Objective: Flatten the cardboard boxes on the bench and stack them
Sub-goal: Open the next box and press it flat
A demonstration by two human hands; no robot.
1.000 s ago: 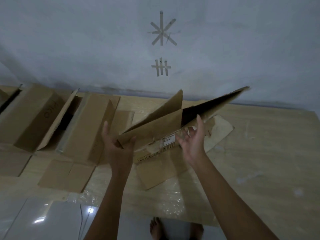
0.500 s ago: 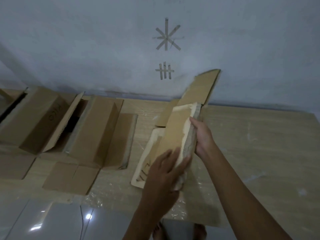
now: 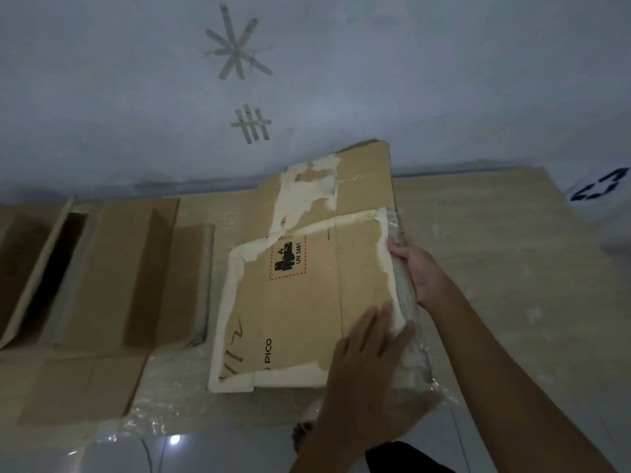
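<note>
Collapsed box (image 3: 300,295), on edge half a second ago, now flat on bench (image 3: 495,254); left hand (image 3: 370,367) pressing with fingers together, right hand (image 3: 418,268) clamping its right edge; ready for stacking, upright boxes (image 3: 112,274) remain.

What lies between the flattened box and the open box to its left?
Only bare bench between the flattened box and the open box, head view.
</note>
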